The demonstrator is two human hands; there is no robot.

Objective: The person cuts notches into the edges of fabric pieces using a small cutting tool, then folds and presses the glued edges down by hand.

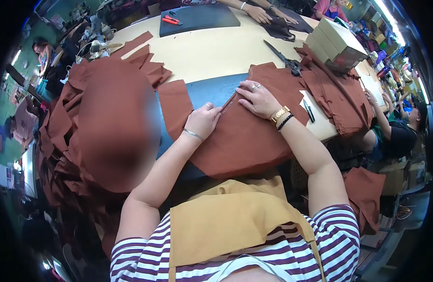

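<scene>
A large reddish-brown fabric piece point(244, 145) lies in front of me, partly over a blue-grey mat point(212, 90) and hanging over the near table edge. A narrow fold runs along its upper left edge. My left hand point(205, 120) pinches the lower part of this fold, fingers closed. Further up the same edge, my right hand point(259, 100) has its fingers curled on the fold, the thumb side hidden against the cloth. A smaller brown fabric panel point(175, 101) lies just left of my left hand.
Brown fabric is heaped at left point(61, 127), with a stack point(338, 98) at right. Large scissors point(282, 57), a slim dark tool point(309, 112) and a cardboard box point(336, 44) lie beyond my right hand. Across the table, another person's hands point(259, 15) touch dark material near a dark mat point(202, 21).
</scene>
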